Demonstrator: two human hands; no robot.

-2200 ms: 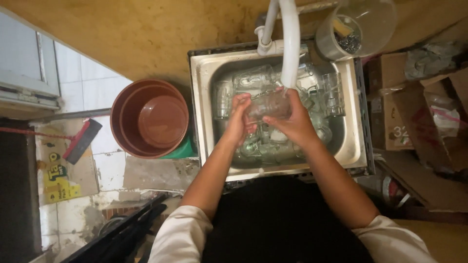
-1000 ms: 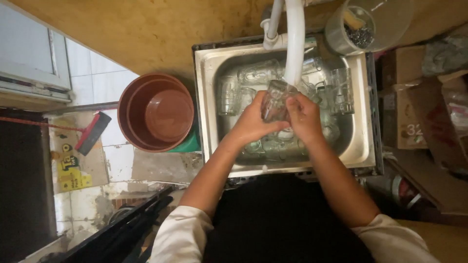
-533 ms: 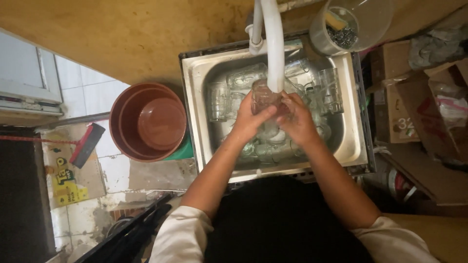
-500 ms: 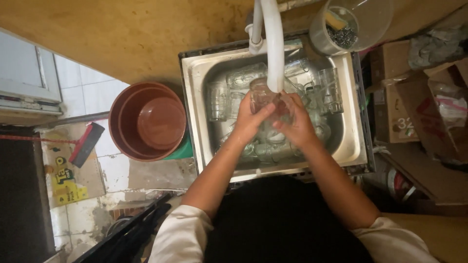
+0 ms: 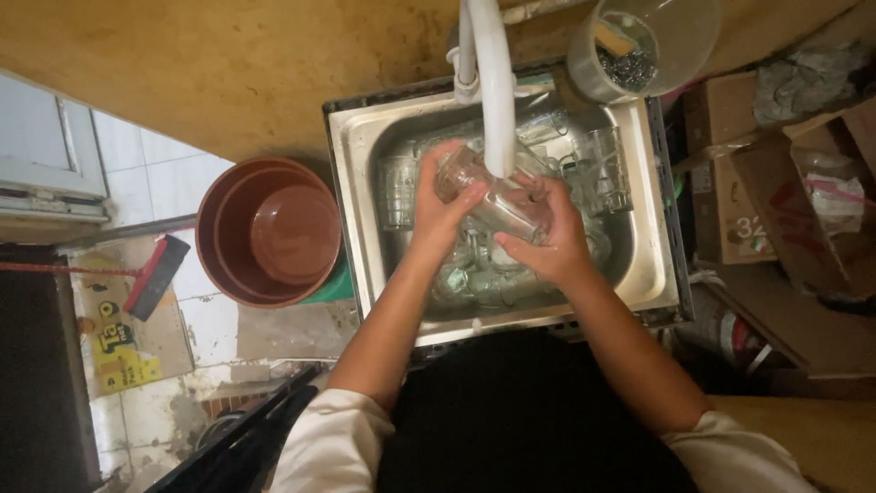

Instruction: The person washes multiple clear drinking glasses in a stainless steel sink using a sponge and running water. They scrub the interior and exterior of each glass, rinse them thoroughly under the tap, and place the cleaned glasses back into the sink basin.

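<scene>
I hold a clear drinking glass (image 5: pixel 488 196) on its side over a steel sink (image 5: pixel 351 164), right under a white tap spout (image 5: pixel 493 87). My left hand (image 5: pixel 438 205) wraps its open end, fingers over the rim. My right hand (image 5: pixel 543 237) grips its base from the right. Several more clear glasses (image 5: pixel 602 164) lie in the sink basin below and around my hands.
A brown plastic bucket (image 5: pixel 269 233) stands on the tiled floor left of the sink. A round container (image 5: pixel 639 41) with a scouring pad sits at the sink's far right corner. Cardboard boxes (image 5: pixel 757 183) crowd the right side. A red-headed broom (image 5: pixel 155 274) lies at left.
The glass has been turned from upright under the spout to lying on its side between both hands. The view has shifted slightly.
</scene>
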